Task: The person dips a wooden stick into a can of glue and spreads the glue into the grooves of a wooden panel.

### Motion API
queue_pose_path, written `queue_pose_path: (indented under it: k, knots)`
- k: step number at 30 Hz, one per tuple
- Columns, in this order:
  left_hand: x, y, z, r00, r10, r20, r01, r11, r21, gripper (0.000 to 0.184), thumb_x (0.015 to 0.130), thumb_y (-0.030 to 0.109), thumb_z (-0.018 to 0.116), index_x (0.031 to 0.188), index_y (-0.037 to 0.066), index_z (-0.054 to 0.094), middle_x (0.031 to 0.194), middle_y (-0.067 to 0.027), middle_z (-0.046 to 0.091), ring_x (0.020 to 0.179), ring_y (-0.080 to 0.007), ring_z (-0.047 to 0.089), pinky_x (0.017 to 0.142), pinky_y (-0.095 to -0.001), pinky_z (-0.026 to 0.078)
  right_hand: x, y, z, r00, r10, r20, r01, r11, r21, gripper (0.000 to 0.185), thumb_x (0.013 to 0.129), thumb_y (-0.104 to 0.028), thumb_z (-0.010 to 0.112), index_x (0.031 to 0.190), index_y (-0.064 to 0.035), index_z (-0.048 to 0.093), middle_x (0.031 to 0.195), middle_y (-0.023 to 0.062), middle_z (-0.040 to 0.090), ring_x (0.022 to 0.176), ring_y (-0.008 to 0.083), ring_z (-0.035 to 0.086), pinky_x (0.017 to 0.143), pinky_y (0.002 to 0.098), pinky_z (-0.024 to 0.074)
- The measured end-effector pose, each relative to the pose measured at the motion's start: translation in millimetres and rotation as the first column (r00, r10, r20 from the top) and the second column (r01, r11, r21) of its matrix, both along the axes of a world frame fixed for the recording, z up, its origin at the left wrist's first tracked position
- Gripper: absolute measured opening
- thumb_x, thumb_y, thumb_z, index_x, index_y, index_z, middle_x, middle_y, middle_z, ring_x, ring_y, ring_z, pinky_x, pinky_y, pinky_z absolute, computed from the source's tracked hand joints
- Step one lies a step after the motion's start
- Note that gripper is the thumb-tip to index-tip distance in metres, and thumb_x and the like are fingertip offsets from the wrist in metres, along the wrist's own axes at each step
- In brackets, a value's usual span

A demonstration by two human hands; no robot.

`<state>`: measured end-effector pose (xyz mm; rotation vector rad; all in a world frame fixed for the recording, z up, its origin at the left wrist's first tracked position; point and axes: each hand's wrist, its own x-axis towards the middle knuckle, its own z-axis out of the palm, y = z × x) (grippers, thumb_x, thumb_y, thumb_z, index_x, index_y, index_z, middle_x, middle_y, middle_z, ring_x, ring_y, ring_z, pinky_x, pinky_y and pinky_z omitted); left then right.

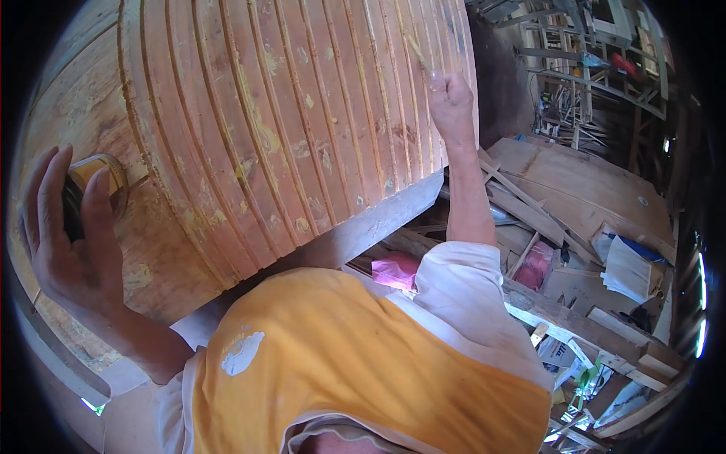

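My left hand point(72, 234) is at the left edge of the board, fingers and thumb around a round, dark-sided tin point(115, 175) with a yellowish face. The tin is partly hidden behind the fingers. My right hand point(452, 102) is closed on a thin, yellowish, stick-like tool point(417, 51) over the far right part of a grooved wooden panel point(302, 113). Its exact kind is unclear. Long parallel grooves run down the panel, with yellow filler-like smears along them and on the flat strips between.
Smoother, patchy wood point(151, 257) borders the grooves at left. A pale edge board point(378, 219) runs along the panel's near side, close to my body. On the right are a brown sheet point(582, 178), loose planks, pink cloth point(395, 270) and white papers point(629, 268). Wooden racks stand behind.
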<state>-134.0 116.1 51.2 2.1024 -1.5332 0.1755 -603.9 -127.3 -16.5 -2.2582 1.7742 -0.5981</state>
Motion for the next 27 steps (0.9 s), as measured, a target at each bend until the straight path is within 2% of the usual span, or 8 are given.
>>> queue_pose_path:
  k: [3,6,9,12,15,18,24,27]
  knots:
    - [-2,1,-4,0.997,0.028,-0.074,-0.029,1.0,-0.007,0.033,0.086,0.018,0.077,0.116,0.007,0.072,0.12,-0.0115,0.07,0.112,-0.0273,0.065,0.099,-0.0362,0.05,8,1,5,0.999,0.031,-0.027,-0.031,0.999,-0.017,0.026,0.095,-0.024,0.066,0.085,-0.0016,0.058,0.077,0.0162,0.064,0.071,0.0301,0.064,0.07,0.0427,0.0499]
    - [-4,1,-4,0.996,0.048,-0.071,-0.048,0.999,0.003,0.033,0.087,0.018,0.076,0.117,0.007,0.072,0.121,-0.0117,0.07,0.113,-0.0272,0.065,0.099,-0.0361,0.05,17,1,18,0.986,-0.091,-0.136,0.1,0.993,0.062,0.027,0.094,-0.027,0.066,0.085,-0.0028,0.058,0.077,0.0168,0.065,0.073,0.0334,0.065,0.07,0.0449,0.0505]
    - [-4,2,-5,0.995,0.068,-0.077,-0.066,0.998,0.023,0.033,0.087,0.017,0.076,0.118,0.008,0.072,0.122,-0.0118,0.069,0.113,-0.0274,0.065,0.099,-0.036,0.05,34,4,42,0.91,-0.076,-0.409,0.041,0.995,-0.093,0.028,0.094,-0.03,0.065,0.086,-0.0036,0.058,0.076,0.0183,0.065,0.076,0.038,0.066,0.07,0.0482,0.0505]
    - [-4,2,-4,0.997,0.052,-0.058,-0.051,0.998,0.025,0.034,0.087,0.017,0.076,0.119,0.007,0.071,0.121,-0.0126,0.069,0.113,-0.0282,0.066,0.098,-0.0363,0.051,26,-7,51,0.836,-0.089,-0.541,0.006,0.988,-0.153,0.03,0.094,-0.032,0.064,0.086,-0.0036,0.057,0.076,0.0193,0.065,0.077,0.0412,0.066,0.069,0.0513,0.0503]
    - [-2,1,-4,0.996,0.028,-0.079,-0.028,1.0,0.002,0.034,0.087,0.016,0.076,0.118,0.006,0.071,0.121,-0.0136,0.07,0.112,-0.029,0.066,0.097,-0.0365,0.051,23,-8,64,0.848,-0.034,-0.529,0.001,0.998,-0.062,0.027,0.093,-0.028,0.065,0.087,-0.003,0.056,0.075,0.0191,0.065,0.075,0.0415,0.066,0.068,0.0518,0.0504]
    - [-6,0,-2,0.997,0.057,-0.061,-0.057,0.998,0.006,0.033,0.087,0.015,0.076,0.117,0.005,0.071,0.12,-0.0143,0.07,0.111,-0.0293,0.067,0.097,-0.0365,0.051,18,-2,53,0.959,0.015,-0.283,-0.043,0.995,-0.094,0.022,0.093,-0.022,0.064,0.087,-0.0027,0.055,0.076,0.0194,0.064,0.074,0.041,0.066,0.068,0.0509,0.0506]
    - [-4,1,-3,0.998,0.02,-0.056,-0.021,1.0,-0.012,0.032,0.087,0.015,0.076,0.117,0.005,0.072,0.12,-0.0137,0.07,0.11,-0.0292,0.067,0.095,-0.0363,0.052,30,13,36,0.992,0.027,-0.123,-0.035,0.997,-0.063,0.018,0.094,-0.017,0.062,0.09,-0.0015,0.054,0.077,0.0201,0.064,0.073,0.0417,0.064,0.07,0.0492,0.0505]
    - [-3,0,-4,0.998,0.013,-0.065,-0.014,1.0,-0.02,0.032,0.086,0.014,0.076,0.117,0.005,0.072,0.119,-0.0136,0.07,0.11,-0.0292,0.067,0.095,-0.0364,0.052,34,32,18,0.99,-0.029,-0.136,0.026,0.999,-0.027,0.018,0.094,-0.016,0.06,0.092,-0.0001,0.053,0.076,0.0219,0.064,0.073,0.0436,0.064,0.072,0.0511,0.0505]
